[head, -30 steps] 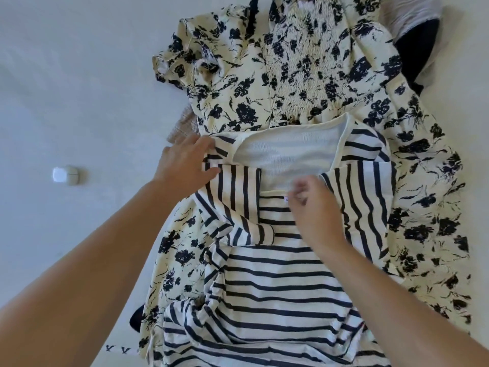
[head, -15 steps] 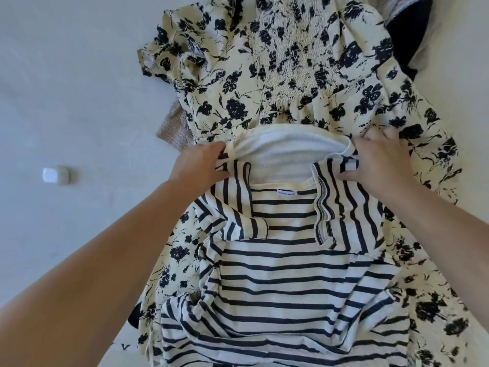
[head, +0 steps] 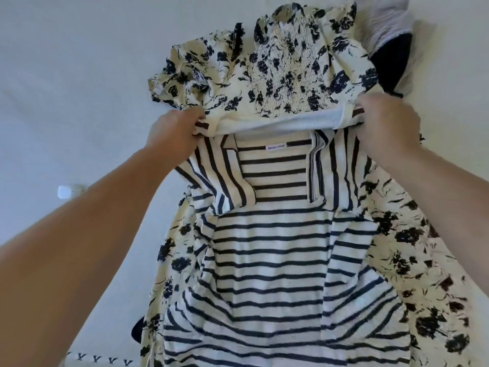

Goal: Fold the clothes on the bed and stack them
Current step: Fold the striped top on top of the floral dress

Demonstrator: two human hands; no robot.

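Observation:
A navy-and-white striped shirt (head: 272,250) lies on top of a cream dress with dark flowers (head: 288,75), spread over the white bed (head: 66,75). Both side parts of the shirt are folded inward over its middle, and a small label shows below the neckline. My left hand (head: 172,131) grips the shirt's top left corner at the shoulder. My right hand (head: 386,123) grips the top right corner. Between the two hands the top edge is pulled taut and raised a little, showing the pale inner side.
A grey-white garment (head: 383,19) and a dark navy one (head: 394,64) poke out from under the dress at the top right. A small white object (head: 69,191) sits on the sheet at left. Dark fabric (head: 137,332) peeks out at the lower left.
My right hand went from the shirt's middle to its top right corner. Both hands then took hold of the shoulders and drew the top edge up and apart.

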